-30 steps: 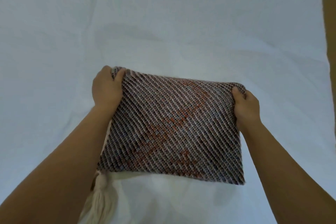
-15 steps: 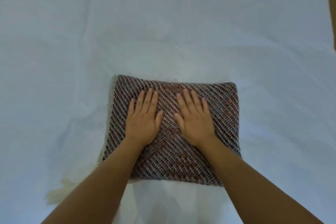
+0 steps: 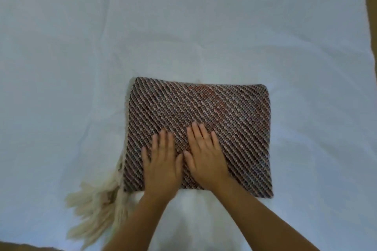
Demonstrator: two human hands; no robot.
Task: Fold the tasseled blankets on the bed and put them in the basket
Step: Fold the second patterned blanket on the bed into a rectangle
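Both hands lay flat, with the fingers straight and a little spread, and they held nothing. The left hand point(image 3: 161, 165) and the right hand point(image 3: 205, 158) pressed side by side, thumbs almost touching, on the near half of the folded blanket point(image 3: 224, 112). The blanket was a thick rectangle of dark diagonal weave with a reddish patch toward its far side, and it lay on the white sheet of the bed point(image 3: 183, 26). From the near left corner of the blanket a bunch of cream tassels point(image 3: 95, 206) spilled out onto the sheet. No basket was visible on any side of the blanket.

I judged that the step in hand was to flatten the fold before lifting. To do it well, the palms should slide from the middle of the blanket outward to its left and right edges, so that the layers sit square one upon another. The far half of the blanket was not under the hands and would need the same pressing. The left edge of the blanket looked slightly uneven, perhaps with one layer showing below another, but the view there was too soft to be sure. The tassels should be tucked under the near left corner, otherwise they may drag when the bundle goes to the basket.
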